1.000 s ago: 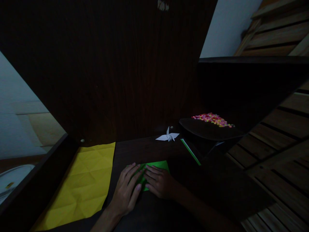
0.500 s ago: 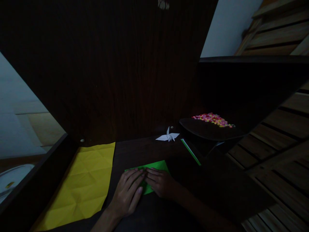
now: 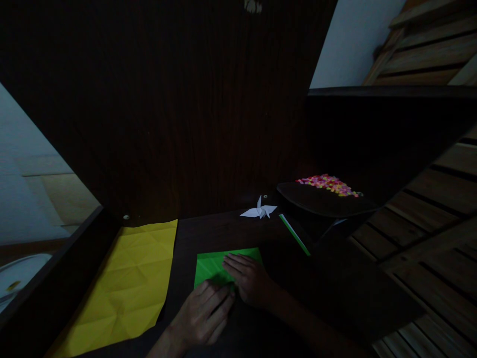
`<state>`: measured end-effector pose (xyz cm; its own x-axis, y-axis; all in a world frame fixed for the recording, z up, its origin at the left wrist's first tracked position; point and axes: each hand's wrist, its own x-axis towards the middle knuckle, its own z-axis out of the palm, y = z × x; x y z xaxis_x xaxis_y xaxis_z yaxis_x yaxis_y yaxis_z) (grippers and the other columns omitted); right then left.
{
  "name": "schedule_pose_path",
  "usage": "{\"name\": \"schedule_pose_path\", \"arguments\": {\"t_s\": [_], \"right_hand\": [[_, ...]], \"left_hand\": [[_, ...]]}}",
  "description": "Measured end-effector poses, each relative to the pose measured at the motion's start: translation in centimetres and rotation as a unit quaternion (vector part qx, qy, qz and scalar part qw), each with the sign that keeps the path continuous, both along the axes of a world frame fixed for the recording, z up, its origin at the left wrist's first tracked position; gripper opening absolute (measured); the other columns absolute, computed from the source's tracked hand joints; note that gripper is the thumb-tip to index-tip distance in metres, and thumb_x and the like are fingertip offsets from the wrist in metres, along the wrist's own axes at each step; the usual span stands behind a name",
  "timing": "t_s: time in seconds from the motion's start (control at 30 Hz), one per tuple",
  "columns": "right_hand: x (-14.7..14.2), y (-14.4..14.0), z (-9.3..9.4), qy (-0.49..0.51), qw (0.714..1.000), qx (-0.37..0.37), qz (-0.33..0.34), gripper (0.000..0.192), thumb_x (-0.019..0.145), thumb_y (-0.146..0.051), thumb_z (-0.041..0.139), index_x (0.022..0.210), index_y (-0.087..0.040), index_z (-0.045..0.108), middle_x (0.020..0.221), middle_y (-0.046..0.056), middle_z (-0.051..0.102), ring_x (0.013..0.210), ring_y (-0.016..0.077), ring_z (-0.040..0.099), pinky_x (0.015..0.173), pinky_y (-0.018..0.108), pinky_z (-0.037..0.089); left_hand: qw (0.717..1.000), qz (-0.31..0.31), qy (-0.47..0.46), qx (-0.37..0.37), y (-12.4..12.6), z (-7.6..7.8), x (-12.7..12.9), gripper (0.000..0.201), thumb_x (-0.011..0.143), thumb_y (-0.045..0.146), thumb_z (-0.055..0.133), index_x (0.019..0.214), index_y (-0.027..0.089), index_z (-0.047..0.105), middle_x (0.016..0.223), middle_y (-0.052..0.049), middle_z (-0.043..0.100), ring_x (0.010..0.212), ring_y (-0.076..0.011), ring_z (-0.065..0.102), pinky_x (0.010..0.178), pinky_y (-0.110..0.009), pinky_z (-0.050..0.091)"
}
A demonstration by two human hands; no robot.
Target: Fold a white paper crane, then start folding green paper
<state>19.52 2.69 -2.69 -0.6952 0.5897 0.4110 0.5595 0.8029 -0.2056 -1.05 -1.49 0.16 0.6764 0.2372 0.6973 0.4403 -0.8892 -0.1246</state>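
A green sheet of paper (image 3: 210, 267) lies on the dark tabletop in front of me, with faint creases across its left half. My right hand (image 3: 251, 279) rests on its right part, fingers stretched out and flat. At the near edge of the sheet is my left hand (image 3: 204, 312), its fingers curled in and closed on that edge, fingertips partly hidden. Beyond the sheet stands a white folded paper crane (image 3: 260, 211). A narrow green-and-white paper strip (image 3: 294, 234) lies to the right of the crane.
To the left, a large creased yellow sheet (image 3: 137, 273) lies along a raised dark side board (image 3: 55, 278). A tall wooden panel (image 3: 167, 109) rises behind the tabletop. On a dark curved surface (image 3: 316, 200) at the right sits a pile of small pink, red and yellow pieces (image 3: 330, 184).
My left hand has drawn back toward me from the sheet's middle to its near edge, its fingers curling, uncovering the left part of the green paper. My right hand has barely shifted.
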Motion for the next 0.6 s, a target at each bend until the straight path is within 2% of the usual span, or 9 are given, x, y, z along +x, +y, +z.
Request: {"name": "schedule_pose_path", "arguments": {"t_s": [0.23, 0.43, 0.6], "right_hand": [[0.0, 0.0, 0.3, 0.041, 0.999, 0.009, -0.007, 0.048, 0.079, -0.009, 0.046, 0.126, -0.008, 0.058, 0.13, 0.015, 0.06, 0.122, 0.0257, 0.056, 0.103, 0.041, 0.047], [-0.1, 0.0, 0.7, 0.05, 0.998, 0.017, -0.019, 0.048, 0.079, -0.008, 0.044, 0.124, -0.009, 0.059, 0.128, 0.015, 0.061, 0.12, 0.0254, 0.058, 0.101, 0.041, 0.049], [-0.2, 0.1, 1.1, 0.065, 0.997, 0.018, -0.028, 0.046, 0.08, -0.007, 0.042, 0.122, -0.007, 0.061, 0.126, 0.016, 0.063, 0.118, 0.0252, 0.059, 0.1, 0.04, 0.051]], "left_hand": [[0.997, -0.048, 0.023, -0.059, -0.3, -0.4, 0.8, 0.023, 0.084, 0.009, 0.046, 0.099, 0.008, 0.064, 0.065, -0.007, 0.065, 0.056, -0.0175, 0.063, 0.053, -0.029, 0.054], [0.991, -0.048, 0.031, -0.12, -0.4, -0.4, 1.5, 0.028, 0.084, 0.009, 0.049, 0.109, 0.009, 0.062, 0.088, -0.012, 0.071, 0.083, -0.022, 0.068, 0.07, -0.033, 0.058], [0.992, 0.003, 0.043, -0.119, -0.3, -0.2, 1.6, 0.025, 0.09, 0.016, 0.049, 0.111, 0.012, 0.062, 0.093, -0.01, 0.072, 0.082, -0.0222, 0.068, 0.075, -0.035, 0.057]]}}
